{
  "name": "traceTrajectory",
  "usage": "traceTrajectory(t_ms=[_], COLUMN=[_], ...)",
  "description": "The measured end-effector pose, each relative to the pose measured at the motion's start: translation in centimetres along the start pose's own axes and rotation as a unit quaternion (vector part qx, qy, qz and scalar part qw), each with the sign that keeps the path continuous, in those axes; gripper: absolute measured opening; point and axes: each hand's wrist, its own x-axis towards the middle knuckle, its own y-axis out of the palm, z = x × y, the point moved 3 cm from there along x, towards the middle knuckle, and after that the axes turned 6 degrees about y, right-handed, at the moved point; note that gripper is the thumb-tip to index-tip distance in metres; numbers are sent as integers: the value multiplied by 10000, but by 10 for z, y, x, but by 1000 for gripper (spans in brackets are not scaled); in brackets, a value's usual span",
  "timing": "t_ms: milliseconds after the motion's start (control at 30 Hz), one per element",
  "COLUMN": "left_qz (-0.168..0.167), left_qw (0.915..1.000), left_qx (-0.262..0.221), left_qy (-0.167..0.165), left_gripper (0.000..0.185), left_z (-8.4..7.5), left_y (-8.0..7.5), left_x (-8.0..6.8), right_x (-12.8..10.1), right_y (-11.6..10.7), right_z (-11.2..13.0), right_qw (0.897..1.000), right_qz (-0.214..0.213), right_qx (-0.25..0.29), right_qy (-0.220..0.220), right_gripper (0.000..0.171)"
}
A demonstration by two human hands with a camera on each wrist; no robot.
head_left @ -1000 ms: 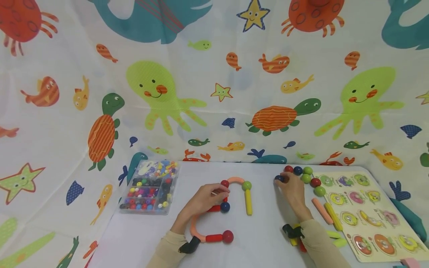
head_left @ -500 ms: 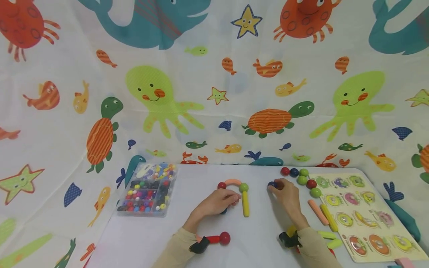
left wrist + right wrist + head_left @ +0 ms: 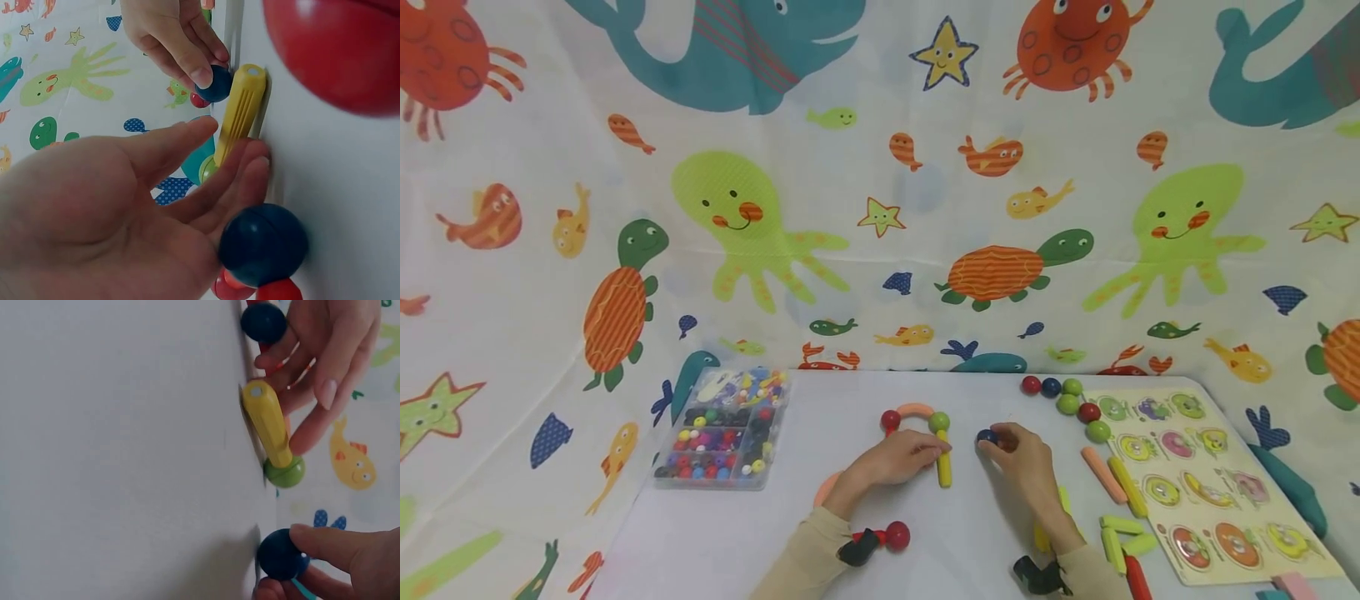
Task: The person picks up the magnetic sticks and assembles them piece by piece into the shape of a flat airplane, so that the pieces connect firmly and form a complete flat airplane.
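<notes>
At the near edge of the surface (image 3: 715, 542), a red ball (image 3: 897, 535) on a short red stick is seen beside the left sleeve, the stick partly covered by the wrist strap. A curved orange piece (image 3: 827, 487) is mostly hidden behind the left forearm. The left hand (image 3: 895, 458) is laid with loosely straightened fingers against the yellow stick (image 3: 943, 468); nothing is gripped by it. The stick's long axis runs away from the person, its far end joined to a green ball (image 3: 938, 422), its near end free. A dark blue ball (image 3: 262, 245) under the left palm is shown only in the left wrist view. To the right, just beside the stick but apart from it, a second dark blue ball (image 3: 987, 437) is pinched on the surface by the fingertips of the right hand (image 3: 1022, 460). Beyond the green ball, an orange arch (image 3: 916, 409) is joined to a dark red ball (image 3: 890, 419). Loose sticks near the right forearm are partly cut off. Farther back are a bead box (image 3: 722, 433), a row of balls (image 3: 1067, 400) and a puzzle board (image 3: 1210, 475).
</notes>
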Motion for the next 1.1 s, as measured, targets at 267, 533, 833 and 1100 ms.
traceTrajectory(t_ms=[267,533,833,1100], left_qz=[166,43,-8,-20], left_qw=[9981,9981,9988,9989], left_qx=[586,620,497,463], left_qy=[22,28,-4,9], left_gripper=[31,30,30,30], left_z=[-4,-6,-6,-8], left_y=[4,2,0,1], left_x=[0,1,4,4], right_x=[-22,-47,-71,-74], right_y=[11,16,24,29], right_z=[3,2,3,8], right_qw=[9999,9990,9970,9969], right_qz=[102,377,684,672], right_qx=[120,151,208,366], right_qy=[-49,169,286,174], right_gripper=[35,36,36,36])
